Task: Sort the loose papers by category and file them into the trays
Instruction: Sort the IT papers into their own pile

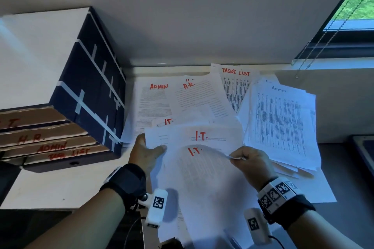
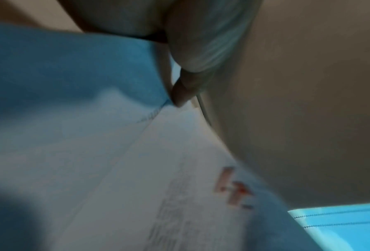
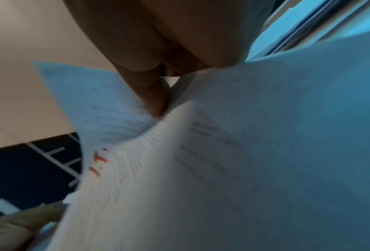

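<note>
Loose white papers with red headings lie over the desk. My left hand (image 1: pixel 150 150) pinches the left edge of a sheet headed "I.T." (image 1: pixel 202 137), thumb on top; the thumb tip (image 2: pixel 179 96) shows pressed on paper. My right hand (image 1: pixel 237 156) pinches the right corner of a second, curled "I.T." sheet (image 1: pixel 202 168) in front of it; the thumb (image 3: pixel 154 101) shows on that bent sheet (image 3: pixel 179 169). A stack of cardboard trays (image 1: pixel 50 143) at left is labelled I.T., H.R., ADMIN and TASK LIST.
Further sheets lie behind: "ADMIN" (image 1: pixel 155 99), "H.R." (image 1: pixel 200 97), "TASKS LIST" (image 1: pixel 235 85), another "IT" (image 1: pixel 168 121) and a pile topped "Admin" (image 1: pixel 281 119) at right. A dark blue taped box (image 1: pixel 95 79) sits on the trays. A window (image 1: pixel 356 2) is at top right.
</note>
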Tool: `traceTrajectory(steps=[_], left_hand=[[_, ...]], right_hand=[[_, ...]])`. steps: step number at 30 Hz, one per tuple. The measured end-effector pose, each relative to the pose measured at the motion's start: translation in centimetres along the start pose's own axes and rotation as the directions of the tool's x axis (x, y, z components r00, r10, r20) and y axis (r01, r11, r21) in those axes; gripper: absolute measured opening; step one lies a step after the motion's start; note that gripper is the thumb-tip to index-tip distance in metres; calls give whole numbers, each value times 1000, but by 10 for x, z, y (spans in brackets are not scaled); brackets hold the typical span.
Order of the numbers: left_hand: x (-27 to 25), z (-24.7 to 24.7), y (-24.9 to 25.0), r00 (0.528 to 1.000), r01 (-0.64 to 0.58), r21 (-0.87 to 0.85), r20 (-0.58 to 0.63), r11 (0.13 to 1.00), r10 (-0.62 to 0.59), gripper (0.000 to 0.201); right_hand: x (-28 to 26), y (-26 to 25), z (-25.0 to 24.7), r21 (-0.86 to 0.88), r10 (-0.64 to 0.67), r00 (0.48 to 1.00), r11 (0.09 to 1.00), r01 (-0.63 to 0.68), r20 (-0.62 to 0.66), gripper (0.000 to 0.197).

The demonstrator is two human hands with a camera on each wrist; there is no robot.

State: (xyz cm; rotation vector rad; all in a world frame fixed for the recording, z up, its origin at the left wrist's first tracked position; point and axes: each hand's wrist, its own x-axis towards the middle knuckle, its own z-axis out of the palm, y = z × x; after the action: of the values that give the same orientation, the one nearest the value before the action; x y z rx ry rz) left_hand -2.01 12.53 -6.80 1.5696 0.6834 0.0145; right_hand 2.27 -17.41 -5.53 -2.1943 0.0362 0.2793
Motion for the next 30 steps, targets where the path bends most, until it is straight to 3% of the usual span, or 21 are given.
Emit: traceTrajectory(steps=[2, 4, 7, 9, 15, 18, 22, 24, 26, 29, 30], left_hand=[[-1, 0, 1, 998, -26, -18, -53, 1000, 25, 91], [-5, 1, 9, 994, -101, 25, -43, 995, 102, 98], [-7, 6, 19, 973, -218, 282, -10, 934, 230, 55], [-5, 10, 24, 972, -234, 356, 48, 905, 232, 32], [-1, 11, 41, 984, -33, 24, 176, 999, 29, 21], [3, 10, 36, 968, -11, 23, 252, 1000, 5, 11], [4, 10, 29, 994, -22, 29, 106, 999, 19, 8], [9, 6, 24, 998, 23, 75, 57, 997, -27, 27], [11, 4, 22, 991, 67, 107, 110, 992, -79, 49], [8, 4, 24, 971, 75, 18, 225, 997, -77, 60], [9, 4, 23, 968, 73, 9, 238, 997, -73, 60]], right_hand=[[-1, -3, -2, 96, 33, 999, 995, -32, -3, 33], [0, -7, -4, 209, 93, 996, 974, -89, -7, 32], [4, -12, -6, 298, 140, 989, 944, -145, 38, 29], [6, -15, -9, 321, 147, 986, 933, -163, 75, 31], [10, -25, -12, 402, 132, 979, 896, -186, 157, 30], [14, -24, -9, 450, 159, 961, 858, -249, 228, 36], [16, -20, -10, 482, 183, 951, 829, -285, 249, 42], [15, -19, -11, 502, 179, 955, 819, -278, 237, 41], [14, -22, -12, 513, 161, 956, 815, -269, 245, 34], [15, -24, -10, 513, 138, 955, 819, -258, 261, 41], [15, -24, -9, 506, 138, 956, 824, -256, 259, 34]])
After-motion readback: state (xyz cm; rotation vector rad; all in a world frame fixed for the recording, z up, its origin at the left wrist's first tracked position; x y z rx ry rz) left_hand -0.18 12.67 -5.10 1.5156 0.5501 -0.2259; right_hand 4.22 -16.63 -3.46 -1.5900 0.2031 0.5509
